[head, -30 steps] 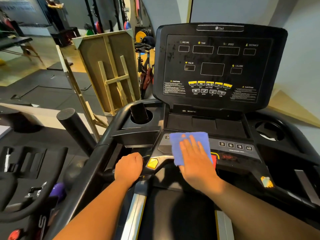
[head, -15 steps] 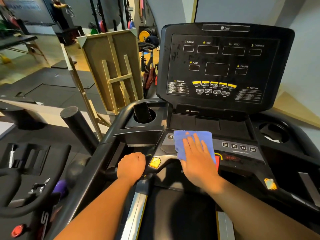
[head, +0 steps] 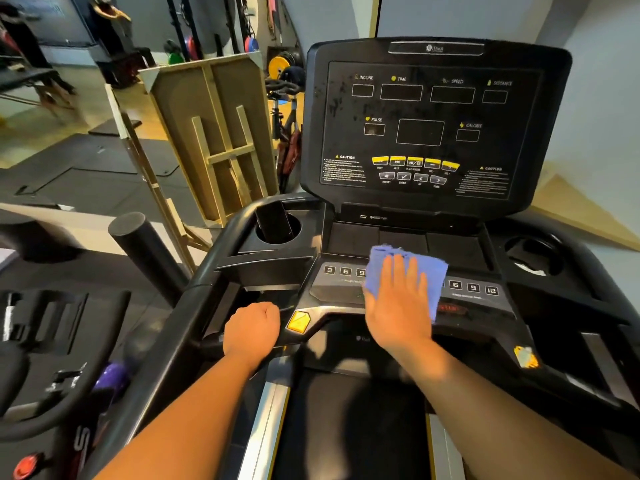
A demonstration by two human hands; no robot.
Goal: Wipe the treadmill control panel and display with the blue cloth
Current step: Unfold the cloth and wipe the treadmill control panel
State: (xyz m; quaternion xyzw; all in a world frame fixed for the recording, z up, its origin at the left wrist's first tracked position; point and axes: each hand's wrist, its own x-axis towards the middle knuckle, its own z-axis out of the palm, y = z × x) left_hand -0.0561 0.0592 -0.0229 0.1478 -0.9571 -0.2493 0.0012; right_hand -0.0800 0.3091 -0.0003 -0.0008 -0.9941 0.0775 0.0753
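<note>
The blue cloth (head: 379,268) lies flat on the middle of the treadmill's lower control panel (head: 341,284), between two rows of number keys. My right hand (head: 398,306) presses on the cloth with the fingers spread and covers most of it. My left hand (head: 251,329) is closed around the left handlebar (head: 194,306) beside a yellow tag. The big black display (head: 429,126) stands upright behind the panel, smudged on its left side, with yellow buttons along its lower part.
A cup holder (head: 277,226) with a dark object in it sits left of the panel, another cup holder (head: 533,254) on the right. A wooden frame (head: 214,133) leans to the left behind the treadmill. Another machine (head: 52,341) stands close on my left.
My right hand has slid the cloth to the right along the lower panel, uncovering the left number keys. My left hand has stayed on the handlebar.
</note>
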